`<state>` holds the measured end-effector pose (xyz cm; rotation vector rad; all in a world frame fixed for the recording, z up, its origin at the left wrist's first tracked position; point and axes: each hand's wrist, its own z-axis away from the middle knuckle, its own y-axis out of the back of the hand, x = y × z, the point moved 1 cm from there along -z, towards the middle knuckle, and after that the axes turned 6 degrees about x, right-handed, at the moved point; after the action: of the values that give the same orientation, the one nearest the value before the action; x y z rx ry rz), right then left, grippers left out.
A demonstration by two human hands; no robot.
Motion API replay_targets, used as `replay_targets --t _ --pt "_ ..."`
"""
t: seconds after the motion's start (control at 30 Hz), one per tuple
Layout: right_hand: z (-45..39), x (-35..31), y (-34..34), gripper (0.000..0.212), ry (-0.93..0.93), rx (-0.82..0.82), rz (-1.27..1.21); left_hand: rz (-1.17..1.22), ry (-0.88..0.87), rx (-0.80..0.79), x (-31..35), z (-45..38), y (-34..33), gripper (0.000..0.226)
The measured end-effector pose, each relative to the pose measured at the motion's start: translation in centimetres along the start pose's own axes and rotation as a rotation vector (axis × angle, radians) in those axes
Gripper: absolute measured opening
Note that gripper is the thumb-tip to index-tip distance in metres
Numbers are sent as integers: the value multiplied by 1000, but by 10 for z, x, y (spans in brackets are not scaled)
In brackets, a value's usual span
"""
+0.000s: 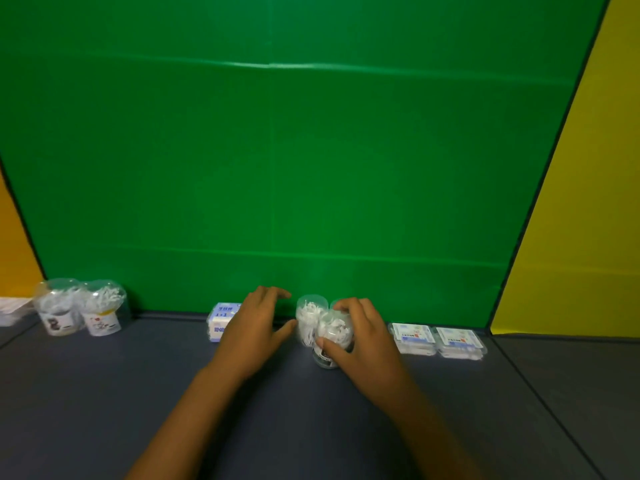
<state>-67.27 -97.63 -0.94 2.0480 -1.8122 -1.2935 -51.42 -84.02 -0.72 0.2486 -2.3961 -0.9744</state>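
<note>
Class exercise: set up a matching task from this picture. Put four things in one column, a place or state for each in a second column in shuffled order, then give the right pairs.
Column A
1. left hand
2. right hand
3. flat clear packs
4. yellow-banded jar

Column B
a. stands at the far left
b. grips a clear jar of white pieces
c. open, in front of a blue-and-white box
d. lie to the right of both hands

Pairs: 1-c, 2-b, 3-d, 4-a
</note>
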Motion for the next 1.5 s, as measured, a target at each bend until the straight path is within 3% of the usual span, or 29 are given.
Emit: replay_targets --t 0.13,0.77,0.9,1.07,1.23,1.5 --pt "-1 -4 -10 36 50 -32 35 -255 -45 27 -2 11 25 44" --pt "2 -43 -11 35 42 -70 294 -253 26 18 -32 57 87 31" --pt "0 -86 -16 39 126 -65 375 -313 38 1 -51 77 124 37" --pt "14 -155 -44 52 158 -274 462 -357 108 -17 -75 118 181 46" --pt "30 -225 -83 60 219 -308 413 -436 196 -11 -105 158 246 58" --pt "53 -325 -157 71 309 -410 284 -472 334 30 -156 239 344 58"
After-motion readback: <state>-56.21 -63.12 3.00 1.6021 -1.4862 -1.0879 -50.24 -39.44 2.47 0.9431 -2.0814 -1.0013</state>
